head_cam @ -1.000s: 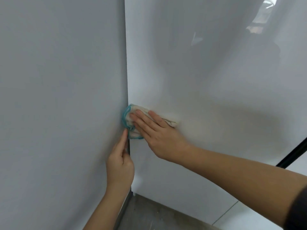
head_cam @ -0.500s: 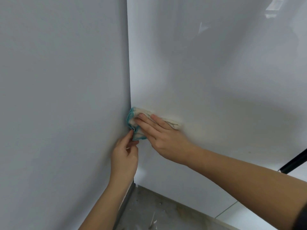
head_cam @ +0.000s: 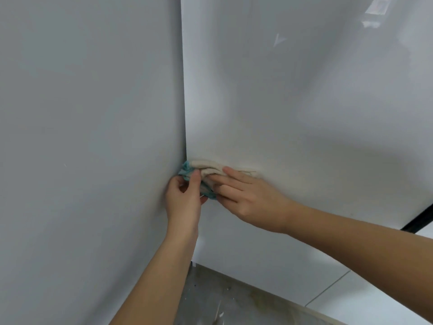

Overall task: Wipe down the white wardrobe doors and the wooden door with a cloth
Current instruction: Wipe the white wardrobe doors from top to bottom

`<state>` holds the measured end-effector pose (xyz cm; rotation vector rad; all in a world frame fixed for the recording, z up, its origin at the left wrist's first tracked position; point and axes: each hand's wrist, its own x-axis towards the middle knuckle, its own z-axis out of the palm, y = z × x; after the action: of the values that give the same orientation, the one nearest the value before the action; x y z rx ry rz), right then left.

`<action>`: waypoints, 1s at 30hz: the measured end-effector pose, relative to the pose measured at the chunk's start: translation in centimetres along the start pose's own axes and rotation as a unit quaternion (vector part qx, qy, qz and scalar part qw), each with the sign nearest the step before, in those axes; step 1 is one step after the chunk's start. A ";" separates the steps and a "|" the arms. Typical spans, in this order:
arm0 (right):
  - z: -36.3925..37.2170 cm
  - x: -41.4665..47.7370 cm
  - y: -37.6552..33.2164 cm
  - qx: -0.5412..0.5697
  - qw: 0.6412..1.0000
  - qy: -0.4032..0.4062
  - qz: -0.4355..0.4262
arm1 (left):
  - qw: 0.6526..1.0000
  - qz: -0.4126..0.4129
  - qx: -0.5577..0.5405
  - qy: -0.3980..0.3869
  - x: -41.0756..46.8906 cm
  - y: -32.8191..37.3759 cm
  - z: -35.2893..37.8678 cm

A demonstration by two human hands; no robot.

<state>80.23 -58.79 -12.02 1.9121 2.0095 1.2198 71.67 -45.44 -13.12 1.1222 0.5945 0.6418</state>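
Observation:
Two white wardrobe doors fill the view: an opened one on the left (head_cam: 89, 141) and a glossy one on the right (head_cam: 304, 102), meeting at a vertical edge. A beige cloth with a teal border (head_cam: 206, 168) lies bunched against the right door at that edge. My right hand (head_cam: 248, 195) presses the cloth onto the door with straight fingers. My left hand (head_cam: 185, 198) pinches the cloth's teal corner between thumb and fingers. No wooden door is in view.
Below the doors lies a grey, speckled floor (head_cam: 229, 299). White floor tiles (head_cam: 365, 301) lie at the lower right. A black bar (head_cam: 419, 219) slants in at the right edge. The glossy door reflects a bright window at the top right.
My left hand has risen from the door edge and taken hold of the cloth's teal corner. The cloth is more bunched. My right hand stays pressed on it.

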 end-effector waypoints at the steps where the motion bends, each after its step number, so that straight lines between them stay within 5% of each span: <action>1: -0.4 -0.5 0.0 -0.011 1.000 -0.008 -0.004 | 1.000 0.005 0.003 0.008 0.1 0.0 0.3; 4: -2.4 -1.5 -0.8 0.030 0.998 0.015 0.050 | 0.999 0.016 0.023 0.023 0.5 -0.5 0.8; 7: -5.2 -1.5 -2.9 0.204 0.933 -0.003 0.297 | 0.998 0.032 0.040 0.027 0.6 -0.8 0.9; 8: -6.0 -1.1 -3.6 0.280 0.866 -0.032 0.414 | 0.998 0.038 0.043 0.028 0.6 -0.9 0.9; 10: -6.8 -0.1 -4.4 0.435 0.667 -0.077 0.600 | 0.998 0.040 0.050 0.026 0.5 -0.9 1.0; 13: -6.7 1.5 -3.6 0.583 0.383 -0.093 0.711 | 0.997 0.037 0.061 0.022 0.7 -0.9 0.8; 16: -6.5 2.4 -2.4 0.638 0.233 -0.085 0.729 | 0.997 0.024 0.068 0.015 0.9 -1.0 0.6; 26: -6.4 2.5 -1.5 0.694 0.106 -0.111 0.703 | 0.994 -0.067 0.065 -0.063 1.1 1.2 0.6; 30: -6.0 3.0 -2.2 0.691 0.073 -0.047 0.718 | 0.992 -0.082 0.085 -0.047 1.3 1.8 0.9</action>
<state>74.46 -58.61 -8.01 -1.2952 0.2877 0.9356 72.87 -44.51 -11.32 1.2418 0.6613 0.3994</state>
